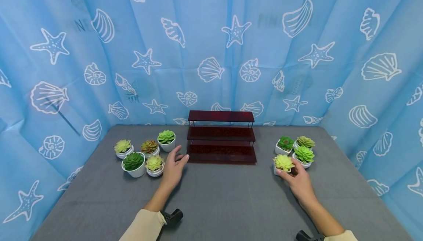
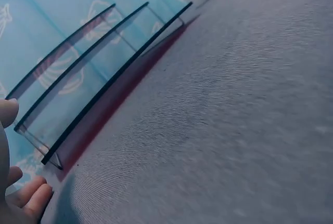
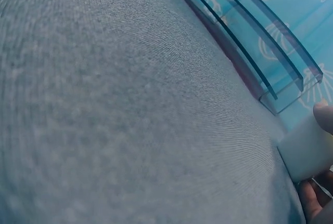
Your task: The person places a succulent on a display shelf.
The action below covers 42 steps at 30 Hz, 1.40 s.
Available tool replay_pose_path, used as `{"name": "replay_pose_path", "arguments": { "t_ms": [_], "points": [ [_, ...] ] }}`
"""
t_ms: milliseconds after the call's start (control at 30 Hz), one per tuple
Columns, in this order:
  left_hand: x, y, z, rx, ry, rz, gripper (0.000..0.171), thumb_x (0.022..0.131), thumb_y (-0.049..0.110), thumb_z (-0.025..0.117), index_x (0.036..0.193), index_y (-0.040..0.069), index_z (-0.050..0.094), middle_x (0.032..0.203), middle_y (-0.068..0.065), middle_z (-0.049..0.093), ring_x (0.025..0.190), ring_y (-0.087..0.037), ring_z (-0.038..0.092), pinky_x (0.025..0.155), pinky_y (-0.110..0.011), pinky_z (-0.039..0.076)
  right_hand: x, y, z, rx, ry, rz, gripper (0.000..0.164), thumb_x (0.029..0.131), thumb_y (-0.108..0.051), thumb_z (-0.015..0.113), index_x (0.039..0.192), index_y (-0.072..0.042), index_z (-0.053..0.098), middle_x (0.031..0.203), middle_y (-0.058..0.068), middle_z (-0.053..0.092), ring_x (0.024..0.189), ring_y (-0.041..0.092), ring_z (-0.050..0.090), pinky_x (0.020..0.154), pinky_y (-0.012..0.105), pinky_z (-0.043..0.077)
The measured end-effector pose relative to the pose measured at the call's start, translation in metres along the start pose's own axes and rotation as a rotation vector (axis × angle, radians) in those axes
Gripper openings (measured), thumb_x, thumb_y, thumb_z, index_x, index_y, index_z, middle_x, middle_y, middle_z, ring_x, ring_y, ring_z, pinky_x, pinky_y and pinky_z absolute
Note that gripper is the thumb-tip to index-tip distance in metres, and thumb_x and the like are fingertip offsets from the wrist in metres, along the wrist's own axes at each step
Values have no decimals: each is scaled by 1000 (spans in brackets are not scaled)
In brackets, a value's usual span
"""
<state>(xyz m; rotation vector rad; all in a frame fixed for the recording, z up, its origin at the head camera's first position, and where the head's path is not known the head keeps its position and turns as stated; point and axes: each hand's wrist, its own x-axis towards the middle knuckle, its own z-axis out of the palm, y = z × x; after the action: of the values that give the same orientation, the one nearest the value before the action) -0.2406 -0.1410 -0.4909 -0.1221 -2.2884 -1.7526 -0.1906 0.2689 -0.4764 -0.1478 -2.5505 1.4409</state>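
Note:
My right hand [image 1: 300, 183] grips a small yellow-green potted succulent [image 1: 283, 163] by its white pot, thumb on the near side. In the right wrist view that white pot [image 3: 307, 148] sits between thumb and fingers, low at the grey cloth. My left hand [image 1: 173, 169] holds nothing, its fingers loosely bent and thumb apart. It is just right of a yellow-green succulent in a round white pot [image 1: 155, 164] and below a green one [image 1: 166, 140]. Between the hands, farther back, stands a dark red three-step display shelf [image 1: 221, 134] with bare steps.
On the left are more potted succulents: a dark green one [image 1: 133, 163], a reddish-brown one [image 1: 149, 147] and a pale one [image 1: 123, 148]. Behind my right hand stand a dark green one [image 1: 285, 144], a bright green one [image 1: 303, 155] and an olive one [image 1: 304, 142]. A blue curtain [image 1: 211, 43] hangs behind the grey table [image 1: 224, 200].

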Motion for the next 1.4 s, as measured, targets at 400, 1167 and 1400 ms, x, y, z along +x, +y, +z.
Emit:
{"name": "replay_pose_path", "arguments": {
  "t_ms": [400,1167,1400],
  "points": [
    [29,-4,8,138,-2,-7,59,93,23,67,143,1,44,138,-19,49,107,-32,59,86,-46,51,1,-5,2,-10,27,-11,64,91,-15,70,142,5,38,124,28,54,106,18,52,73,3,36],
    [43,-5,16,193,-62,-97,69,85,15,76,145,4,44,138,-15,54,117,-33,54,95,-47,45,-3,-14,13,14,17,-9,57,90,-12,71,138,7,45,126,30,55,115,36,53,75,3,37],
    [38,-7,16,179,-64,-108,65,86,14,76,143,3,47,138,-15,54,116,-33,55,95,-46,46,-4,-17,19,21,20,-24,55,88,-10,72,135,8,48,123,31,57,114,37,55,75,4,39]
  ]
}}
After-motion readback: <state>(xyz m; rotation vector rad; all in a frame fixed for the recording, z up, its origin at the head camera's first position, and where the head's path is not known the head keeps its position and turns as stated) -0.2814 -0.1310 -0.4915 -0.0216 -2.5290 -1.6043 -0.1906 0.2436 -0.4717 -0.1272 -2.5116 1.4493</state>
